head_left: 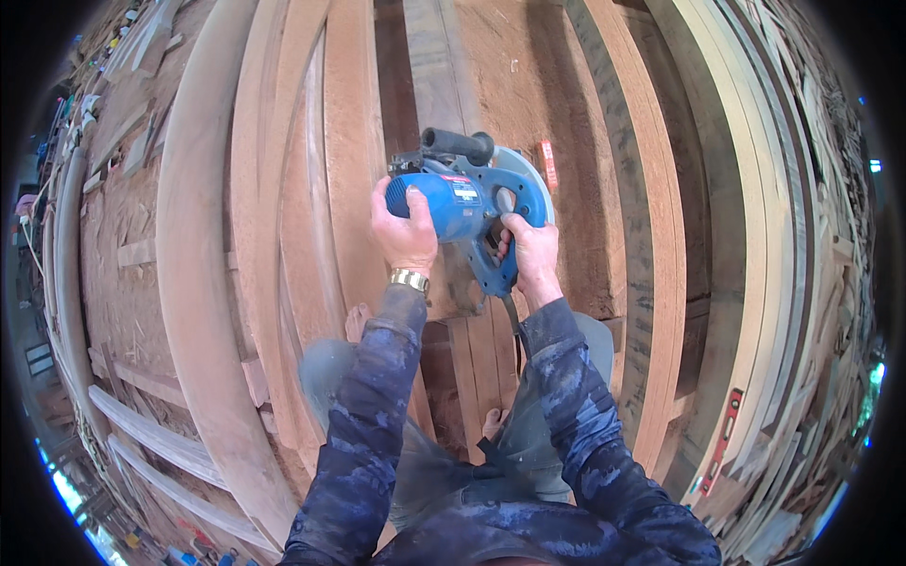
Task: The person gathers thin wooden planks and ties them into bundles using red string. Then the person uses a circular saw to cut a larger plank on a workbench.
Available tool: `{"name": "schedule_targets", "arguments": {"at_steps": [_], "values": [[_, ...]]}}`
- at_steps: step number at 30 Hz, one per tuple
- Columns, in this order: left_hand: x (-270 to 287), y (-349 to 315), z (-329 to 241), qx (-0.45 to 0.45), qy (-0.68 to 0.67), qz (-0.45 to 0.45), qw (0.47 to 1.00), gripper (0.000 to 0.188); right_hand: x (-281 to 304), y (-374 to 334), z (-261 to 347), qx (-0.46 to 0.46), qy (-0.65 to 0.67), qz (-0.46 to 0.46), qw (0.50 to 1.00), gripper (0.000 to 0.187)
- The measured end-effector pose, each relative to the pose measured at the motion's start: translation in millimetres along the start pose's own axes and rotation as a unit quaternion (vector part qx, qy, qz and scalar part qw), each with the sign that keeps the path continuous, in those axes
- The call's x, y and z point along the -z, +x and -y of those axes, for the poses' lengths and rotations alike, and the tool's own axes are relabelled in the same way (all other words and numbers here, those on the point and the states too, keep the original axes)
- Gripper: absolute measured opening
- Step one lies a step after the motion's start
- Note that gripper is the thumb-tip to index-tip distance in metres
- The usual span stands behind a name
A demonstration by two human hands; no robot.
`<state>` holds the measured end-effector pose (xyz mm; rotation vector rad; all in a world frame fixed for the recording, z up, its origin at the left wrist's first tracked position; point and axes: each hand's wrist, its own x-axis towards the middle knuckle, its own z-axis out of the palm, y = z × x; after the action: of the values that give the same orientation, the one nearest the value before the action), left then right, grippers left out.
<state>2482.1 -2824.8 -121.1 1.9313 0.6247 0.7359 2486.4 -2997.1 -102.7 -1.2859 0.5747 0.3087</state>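
Observation:
A blue circular saw (462, 209) with a black side handle (457, 143) rests over the timber in front of me. My left hand (406, 231) is wrapped round the end of its motor housing, a metal-banded watch (410, 278) on that wrist. With my right hand (534, 247) I grip the rear handle, fingers through its loop near the trigger. The pale curved blade guard (525, 170) shows at the saw's right side. A dark cord (514, 321) runs from the handle down between my legs. The blade's lower part is hidden.
Long wooden beams (203, 208) lie on the left, and more beams (651, 217) on the right. A small orange-red object (548, 166) lies beside the saw. A red spirit level (723, 441) rests at lower right. Scrap boards (142, 141) litter the ground. My bare foot (357, 322) is close to the timber.

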Motion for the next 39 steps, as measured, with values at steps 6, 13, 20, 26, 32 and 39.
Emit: {"name": "schedule_targets", "arguments": {"at_steps": [6,13,20,26,32,39], "values": [[-13.8,-5.9,-7.4,0.163,-0.178,-0.151,0.959,0.043,1.3,0.7,-1.2,0.012,-0.017,0.01,1.0,0.014],[-19.8,-12.0,-3.1,0.235,-0.277,-0.171,0.916,0.04,0.9,0.8,-0.2,-0.001,-0.011,-0.007,1.0,0.013],[-19.7,-10.5,5.7,0.22,-0.26,-0.164,0.926,0.038,-0.4,0.5,0.2,0.008,-0.003,-0.003,1.0,0.012],[-20.8,-10.6,7.1,0.206,-0.255,-0.162,0.931,0.038,2.2,2.0,-1.1,0.005,-0.01,0.011,1.0,0.014],[-21.8,-10.8,2.6,0.193,-0.263,-0.184,0.927,0.036,3.0,2.8,-2.8,0.015,-0.02,0.012,1.0,0.014],[-19.2,-9.5,-1.2,0.218,-0.267,-0.169,0.923,0.034,2.8,1.9,-2.4,0.024,-0.004,0.024,0.999,0.013]]}}
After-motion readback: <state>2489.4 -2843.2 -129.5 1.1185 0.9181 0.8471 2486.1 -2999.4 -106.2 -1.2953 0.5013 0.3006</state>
